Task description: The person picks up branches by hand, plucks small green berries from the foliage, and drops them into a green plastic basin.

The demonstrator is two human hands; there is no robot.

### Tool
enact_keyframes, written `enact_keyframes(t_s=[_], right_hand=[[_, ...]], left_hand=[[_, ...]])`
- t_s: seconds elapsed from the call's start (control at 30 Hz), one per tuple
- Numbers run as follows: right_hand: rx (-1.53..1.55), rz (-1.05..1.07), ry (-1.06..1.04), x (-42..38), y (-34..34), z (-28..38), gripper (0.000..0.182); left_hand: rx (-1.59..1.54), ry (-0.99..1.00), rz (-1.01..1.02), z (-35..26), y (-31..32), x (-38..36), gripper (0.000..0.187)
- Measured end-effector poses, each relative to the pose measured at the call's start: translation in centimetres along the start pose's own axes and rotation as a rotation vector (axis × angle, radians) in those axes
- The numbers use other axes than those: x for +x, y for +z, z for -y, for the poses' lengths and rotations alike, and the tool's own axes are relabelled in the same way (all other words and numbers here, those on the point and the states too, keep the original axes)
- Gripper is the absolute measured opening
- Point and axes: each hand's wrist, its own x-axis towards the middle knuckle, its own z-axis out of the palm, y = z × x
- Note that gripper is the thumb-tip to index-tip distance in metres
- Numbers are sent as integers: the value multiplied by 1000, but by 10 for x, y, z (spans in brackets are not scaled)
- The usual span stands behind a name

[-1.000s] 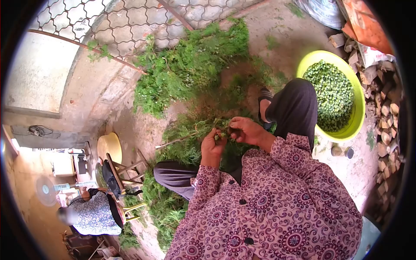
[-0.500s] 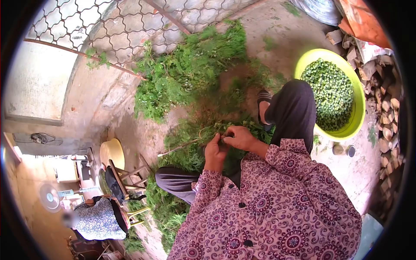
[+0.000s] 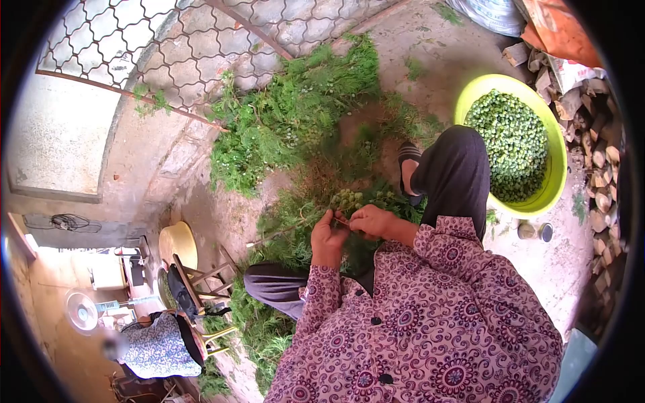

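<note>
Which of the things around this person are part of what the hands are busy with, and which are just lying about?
In use:
- left hand and right hand, both gripping a green sprig
- pile of cut green branches
- yellow-green basin full of small green pods

Lying about:
- stacked firewood
- wooden chair
- standing fan
- two small tins

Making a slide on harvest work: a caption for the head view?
Both hands, left hand and right hand, pinch a green sprig beside a yellow basin of picked green pods.
</note>
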Motion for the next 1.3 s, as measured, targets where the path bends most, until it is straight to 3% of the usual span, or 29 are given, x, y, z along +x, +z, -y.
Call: enact_keyframes(t_s=[0.03, 0.13, 0.33, 0.53, 0.6, 0.7, 0.8, 0.9, 1.07, 1.3], right_hand=[[273, 78, 212, -3, 0, 5, 14], [506, 125, 246, -3, -4, 0, 14], [779, 295, 400, -16, -15, 4, 10], [796, 345, 520, -23, -20, -2, 9], [768, 390, 495, -33, -13, -9, 12], [801, 478, 450, -36, -20, -11, 18], [848, 332, 107, -29, -36, 4, 17], [863, 185, -4, -19, -45, 3, 17], [828, 118, 8, -13, -52, 4, 12], [634, 7, 56, 8, -44, -14, 24]], left_hand=[[0, 1, 3, 0, 1, 0, 6], [34, 0, -17, -1, 5, -3, 6], [123, 23, 54, 9, -3, -1, 6], [296, 97, 76, 13, 0, 3, 5], [355, 217, 113, -1, -4, 8, 9], [334, 107, 138, -21, -13, 11, 11], [318, 66, 122, -21, -15, 8, 16], [269, 28, 129, -20, -8, -6, 17], [274, 1, 206, -28, -20, -3, 18], [329, -8, 202, -26, -25, -6, 12]])
